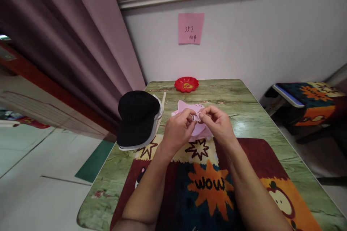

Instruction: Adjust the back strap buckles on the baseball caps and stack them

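Note:
My left hand [180, 126] pinches a small metal buckle [193, 118] between thumb and fingertips. Close beside it, my right hand [217, 121] is closed on a pink strap [198, 116] that runs to the buckle. Under and behind both hands lies a pink cloth item [184, 105], which looks like a cap; my hands cover much of it. To the left, a black cap [138, 115] rests on top of one or more pale caps [159, 110], brim toward me.
A red scalloped dish [186, 84] stands at the back of the green marbled table [225, 94]. A patterned mat [187, 173] lies under my forearms. Pink curtain [103, 25] hangs at left. A pink note [191, 29] is on the wall, and a mat-covered stool [311, 97] stands right.

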`<state>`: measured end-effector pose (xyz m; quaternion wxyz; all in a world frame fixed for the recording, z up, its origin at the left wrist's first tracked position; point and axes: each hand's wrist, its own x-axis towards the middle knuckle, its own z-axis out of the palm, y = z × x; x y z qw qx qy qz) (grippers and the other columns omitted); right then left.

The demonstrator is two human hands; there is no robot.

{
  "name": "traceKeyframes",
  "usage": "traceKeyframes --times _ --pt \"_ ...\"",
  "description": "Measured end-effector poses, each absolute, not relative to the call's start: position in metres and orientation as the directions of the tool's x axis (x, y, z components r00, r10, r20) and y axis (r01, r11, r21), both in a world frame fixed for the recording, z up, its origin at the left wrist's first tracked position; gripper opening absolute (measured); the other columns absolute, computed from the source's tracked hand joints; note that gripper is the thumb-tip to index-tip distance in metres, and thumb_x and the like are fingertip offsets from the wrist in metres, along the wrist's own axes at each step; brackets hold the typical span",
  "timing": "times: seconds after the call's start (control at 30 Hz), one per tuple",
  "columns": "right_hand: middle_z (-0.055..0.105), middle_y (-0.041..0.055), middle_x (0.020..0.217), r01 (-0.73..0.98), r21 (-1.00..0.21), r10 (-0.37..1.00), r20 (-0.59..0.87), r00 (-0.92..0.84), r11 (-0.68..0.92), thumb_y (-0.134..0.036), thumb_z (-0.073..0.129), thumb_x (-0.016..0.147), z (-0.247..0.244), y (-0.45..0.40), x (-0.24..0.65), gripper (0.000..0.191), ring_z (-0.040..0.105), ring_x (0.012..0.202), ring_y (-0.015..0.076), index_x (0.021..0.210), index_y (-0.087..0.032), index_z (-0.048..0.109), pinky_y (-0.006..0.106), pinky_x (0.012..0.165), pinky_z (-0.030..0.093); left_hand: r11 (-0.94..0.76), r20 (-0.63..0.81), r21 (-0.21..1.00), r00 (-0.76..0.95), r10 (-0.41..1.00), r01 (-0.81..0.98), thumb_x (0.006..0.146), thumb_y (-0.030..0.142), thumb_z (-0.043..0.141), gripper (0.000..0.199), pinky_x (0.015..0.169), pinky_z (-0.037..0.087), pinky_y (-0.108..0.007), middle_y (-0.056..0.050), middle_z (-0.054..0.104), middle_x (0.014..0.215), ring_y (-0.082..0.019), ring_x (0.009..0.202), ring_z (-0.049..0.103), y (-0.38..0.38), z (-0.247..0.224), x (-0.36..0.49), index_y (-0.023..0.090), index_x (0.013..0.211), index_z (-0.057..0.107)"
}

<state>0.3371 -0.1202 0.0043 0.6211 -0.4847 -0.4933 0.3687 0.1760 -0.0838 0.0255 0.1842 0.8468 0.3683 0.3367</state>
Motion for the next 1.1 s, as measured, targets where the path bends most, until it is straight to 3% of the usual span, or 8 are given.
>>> traceKeyframes --times 0.27,0.43,0.67,0.8,0.9,1.1 --pt "0.070 0.0032 0.079 0.275 -0.921 0.899 0.348 0.265 0.276 -0.031 0.070 0.083 0.004 -0.121 0.335 0.016 0.058 0.061 0.0131 0.073 -0.020 0.062 0.026 0.057 0.045 -0.597 0.427 0.693 0.438 0.791 0.403 0.083 0.011 0.061 0.022 0.066 0.049 -0.025 0.002 0.071 0.075 -0.014 0.066 0.065 -0.078 0.016 0.181 0.021 0.102 0.066" --pt "0.069 0.0012 0.075 0.427 -0.873 0.876 0.383 0.294 0.238 -0.026 0.066 0.082 0.006 -0.123 0.334 0.014 0.053 0.057 0.0117 0.070 -0.021 0.060 0.026 0.055 0.041 -0.584 0.434 0.715 0.412 0.801 0.384 0.084 0.012 0.062 0.018 0.068 0.051 -0.026 0.001 0.073 0.079 -0.014 0.068 0.066 -0.080 0.016 0.183 0.021 0.100 0.066" --pt "0.056 -0.0036 0.061 0.461 -0.867 0.878 0.361 0.315 0.191 -0.023 0.061 0.079 0.002 -0.120 0.333 0.017 0.043 0.051 0.0111 0.066 -0.023 0.052 0.027 0.052 0.033 -0.695 0.506 0.507 0.477 0.719 0.509 0.089 0.013 0.058 0.015 0.075 0.050 -0.029 -0.002 0.074 0.090 -0.018 0.082 0.068 -0.085 0.013 0.187 0.022 0.100 0.062" --pt "0.066 0.0005 0.077 0.463 -0.865 0.878 0.363 0.312 0.193 -0.019 0.058 0.078 -0.002 -0.117 0.334 0.015 0.050 0.061 0.0133 0.065 -0.022 0.051 0.028 0.059 0.037 -0.726 0.535 0.384 0.504 0.678 0.570 0.090 0.009 0.053 0.016 0.076 0.049 -0.031 -0.004 0.072 0.092 -0.021 0.087 0.067 -0.087 0.010 0.191 0.021 0.099 0.059" --pt "0.070 0.0037 0.087 0.474 -0.850 0.868 0.399 0.295 0.230 -0.018 0.056 0.077 -0.003 -0.116 0.334 0.015 0.056 0.069 0.0158 0.064 -0.023 0.049 0.029 0.063 0.039 -0.731 0.541 0.352 0.510 0.668 0.584 0.092 0.009 0.050 0.016 0.077 0.049 -0.032 -0.006 0.071 0.093 -0.022 0.089 0.066 -0.089 0.009 0.192 0.021 0.100 0.058" --pt "0.071 0.0052 0.091 0.467 -0.850 0.839 0.427 0.338 0.244 -0.016 0.055 0.075 -0.004 -0.116 0.331 0.016 0.062 0.082 0.0201 0.063 -0.023 0.047 0.032 0.071 0.043 -0.722 0.540 0.349 0.502 0.676 0.597 0.094 0.010 0.049 0.014 0.077 0.049 -0.032 -0.005 0.070 0.093 -0.022 0.090 0.067 -0.092 0.008 0.194 0.021 0.098 0.057"
